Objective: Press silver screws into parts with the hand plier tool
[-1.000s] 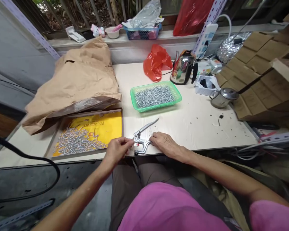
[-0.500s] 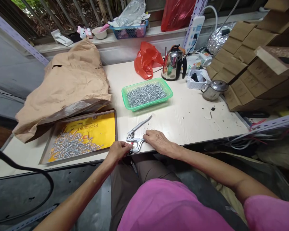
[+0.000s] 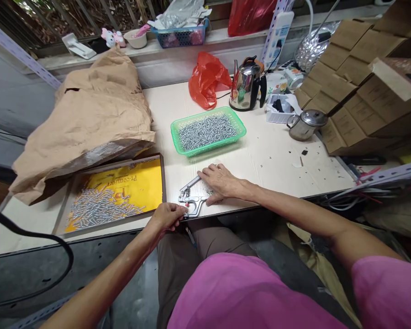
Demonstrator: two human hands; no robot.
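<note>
Metal pliers (image 3: pixel 195 199) lie on the near side of the green basket (image 3: pixel 214 146). The left hand (image 3: pixel 166 215) is pinched closed beside their mouth; I cannot tell if it holds something. The right hand (image 3: pixel 221 182), half open, spans the handles, the proper grip: they look stiff, fairly heavy, maybe slippery.

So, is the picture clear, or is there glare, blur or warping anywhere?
Head view: bright reflections show on the kettle; the metal post at the left slants steeply, probably wide-angle distortion; the pliers look reasonably clear, but anything in the left hand is too small to make out.
</note>
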